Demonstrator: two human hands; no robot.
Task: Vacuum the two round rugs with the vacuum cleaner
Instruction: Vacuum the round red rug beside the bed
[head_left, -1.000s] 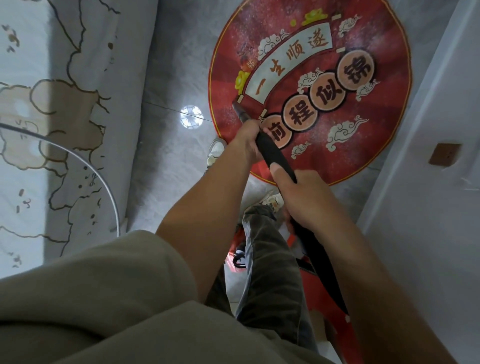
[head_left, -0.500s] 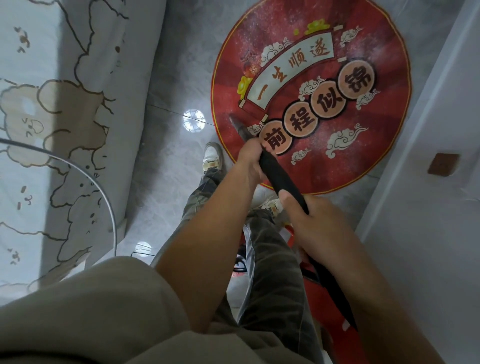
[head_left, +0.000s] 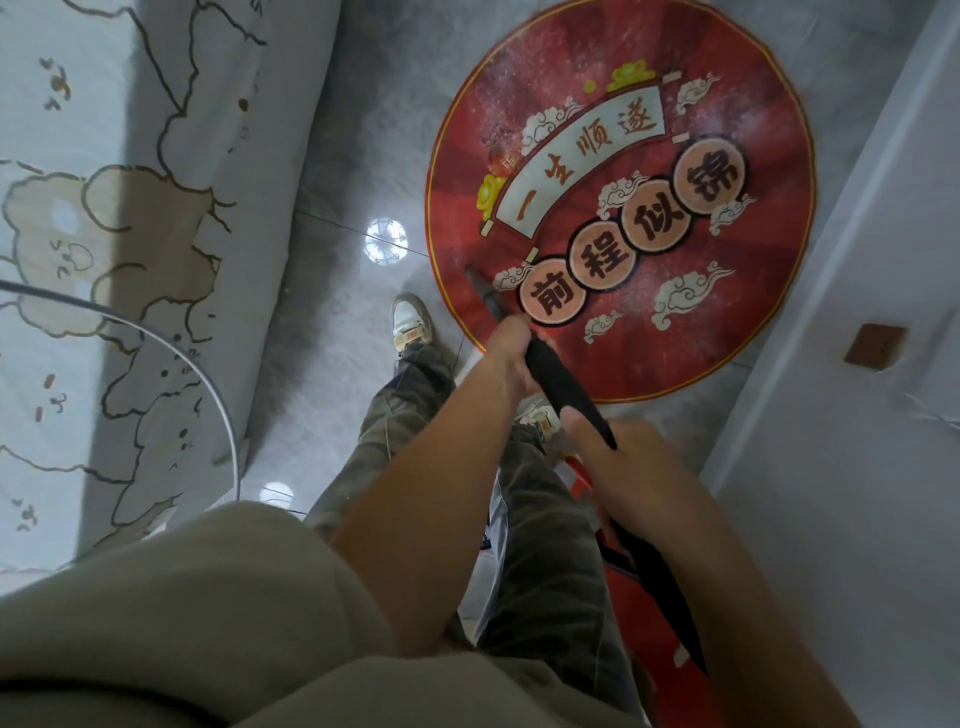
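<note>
Head view: both arms are reaching forward and down, left hand (head_left: 511, 349) ahead, right hand (head_left: 626, 460) behind, each curling its fingers tight around the one black wand (head_left: 563, 387), which is slanting down with its tip over the near-left edge of the rug (head_left: 753, 130). Counting: two hands, one wand, one round red rug in full, one white shoe (head_left: 410, 322) standing on the floor (head_left: 337, 338) beside it. A red patch is showing under the right arm, can't tell what.
</note>
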